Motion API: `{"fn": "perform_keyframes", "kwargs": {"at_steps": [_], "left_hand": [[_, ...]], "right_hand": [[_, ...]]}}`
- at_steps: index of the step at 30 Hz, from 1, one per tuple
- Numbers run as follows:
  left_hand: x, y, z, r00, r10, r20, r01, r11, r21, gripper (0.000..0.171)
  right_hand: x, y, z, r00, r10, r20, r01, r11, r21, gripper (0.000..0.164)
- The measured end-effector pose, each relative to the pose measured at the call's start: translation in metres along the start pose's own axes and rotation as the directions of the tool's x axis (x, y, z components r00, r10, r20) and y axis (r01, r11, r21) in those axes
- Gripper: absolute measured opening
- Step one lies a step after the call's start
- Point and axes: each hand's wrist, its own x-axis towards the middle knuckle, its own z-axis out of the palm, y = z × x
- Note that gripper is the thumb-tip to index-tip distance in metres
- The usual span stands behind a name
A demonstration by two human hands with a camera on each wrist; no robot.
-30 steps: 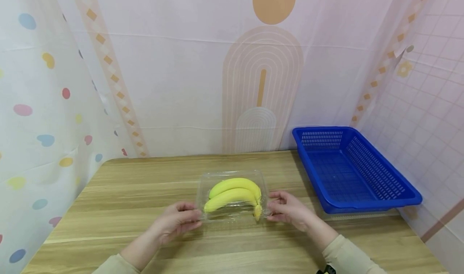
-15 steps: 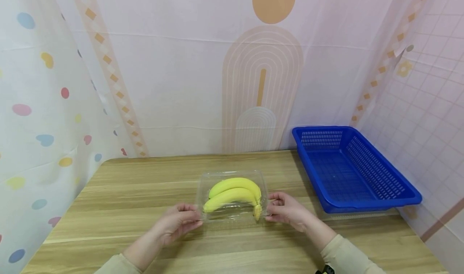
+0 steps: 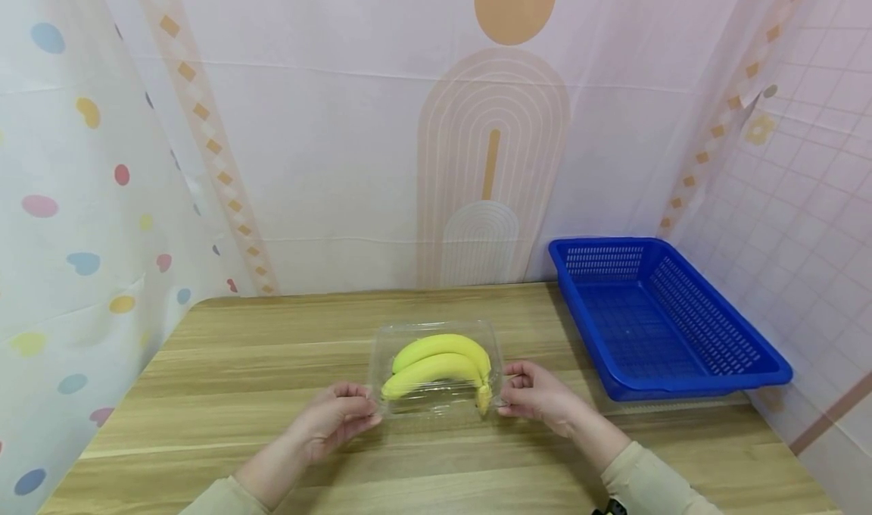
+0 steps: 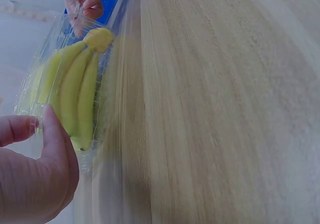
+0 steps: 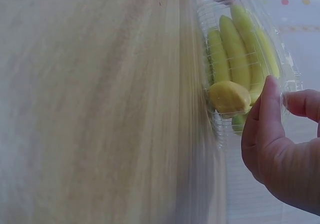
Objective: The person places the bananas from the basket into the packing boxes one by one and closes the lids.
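Observation:
A bunch of yellow bananas (image 3: 439, 366) lies inside a clear plastic clamshell box (image 3: 436, 326) on the table. The left hand (image 3: 337, 418) pinches the box's edge at its left end. At the opposite end, the right hand (image 3: 534, 397) holds the other edge between thumb and fingers. Through the clear wall in the left wrist view, several bananas (image 4: 75, 87) point away from a thick stem end (image 4: 98, 39). In the right wrist view the stem end (image 5: 229, 97) sits close to the right hand, and a small green patch (image 5: 239, 124) shows beside it.
A blue plastic basket (image 3: 633, 318) with slotted walls stands at the back right of the wood-grain table (image 3: 272, 341). Patterned curtains (image 3: 341, 159) hang behind the table and along both sides.
The right hand's fingers have shifted slightly toward the box edge. The left hand, the box and the bananas have barely moved.

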Motion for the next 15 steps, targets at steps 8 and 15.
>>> {"fn": "perform_keyframes", "kwargs": {"at_steps": [8,15], "left_hand": [[-0.0002,-0.0002,0.0012,1.000,-0.002,-0.016,0.002,1.000,-0.002,0.029],[0.0004,0.0005,0.0018,1.000,0.001,-0.020,-0.001,1.000,-0.007,0.027]], "right_hand": [[0.0004,0.0012,0.0004,1.000,-0.011,0.001,0.011,1.000,-0.006,0.050],[0.0006,0.0017,0.0006,1.000,-0.016,-0.006,0.016,1.000,-0.010,0.049]]}}
